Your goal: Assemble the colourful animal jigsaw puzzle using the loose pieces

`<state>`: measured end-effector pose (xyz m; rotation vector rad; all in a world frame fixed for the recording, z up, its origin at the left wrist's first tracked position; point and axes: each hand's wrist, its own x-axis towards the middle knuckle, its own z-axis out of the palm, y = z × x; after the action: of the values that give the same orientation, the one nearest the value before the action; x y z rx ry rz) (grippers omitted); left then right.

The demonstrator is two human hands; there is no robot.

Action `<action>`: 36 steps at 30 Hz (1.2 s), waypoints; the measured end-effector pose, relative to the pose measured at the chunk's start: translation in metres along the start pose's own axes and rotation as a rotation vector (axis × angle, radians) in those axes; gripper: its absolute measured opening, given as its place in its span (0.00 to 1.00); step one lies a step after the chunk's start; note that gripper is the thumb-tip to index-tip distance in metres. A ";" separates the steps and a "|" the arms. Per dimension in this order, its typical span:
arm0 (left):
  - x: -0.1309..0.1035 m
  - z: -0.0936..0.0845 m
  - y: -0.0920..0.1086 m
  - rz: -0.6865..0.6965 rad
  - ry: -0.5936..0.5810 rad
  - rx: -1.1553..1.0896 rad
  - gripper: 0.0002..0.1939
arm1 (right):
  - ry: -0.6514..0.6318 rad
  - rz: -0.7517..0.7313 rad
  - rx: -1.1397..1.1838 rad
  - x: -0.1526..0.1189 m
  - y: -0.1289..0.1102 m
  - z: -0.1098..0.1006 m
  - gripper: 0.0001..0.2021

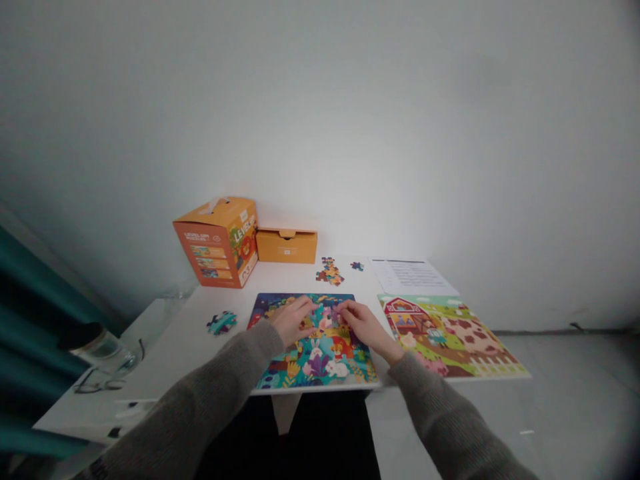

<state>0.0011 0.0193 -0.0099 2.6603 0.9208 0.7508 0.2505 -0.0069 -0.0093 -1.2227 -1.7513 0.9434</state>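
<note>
A colourful animal picture, apparently a jigsaw puzzle (315, 368), lies at the front edge of the white table, with rabbits, a fox-like animal and plants on it. My left hand (294, 321) rests over its upper middle, fingers stretched out and thumb apart, covering part of the picture. Over the upper right part, my right hand (364, 325) has its fingertips drawn together at the surface; whatever they may hold is too small to make out. Left of the picture is a small cluster of teal puzzle pieces (221, 323). More loose puzzle pieces (329, 272) lie behind it.
An orange puzzle box (217, 241) and a smaller orange box (287, 246) stand at the back left. A farm picture (450, 337) lies at right, before a printed sheet (411, 277). On a lower surface at left are a bottle (107, 351) and glasses (99, 385).
</note>
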 end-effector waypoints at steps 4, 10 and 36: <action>0.002 0.002 0.005 -0.039 -0.070 0.063 0.23 | -0.008 -0.040 -0.091 -0.002 0.001 -0.001 0.13; 0.010 0.001 -0.001 -0.059 -0.202 0.104 0.22 | 0.116 -0.056 -0.239 -0.007 0.005 -0.012 0.12; 0.033 0.020 0.025 0.008 -0.079 0.073 0.19 | 0.096 -0.207 -0.688 -0.038 0.018 -0.014 0.14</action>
<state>0.0467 0.0201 -0.0047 2.7361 0.9347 0.6210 0.2783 -0.0370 -0.0268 -1.4243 -2.1512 0.1423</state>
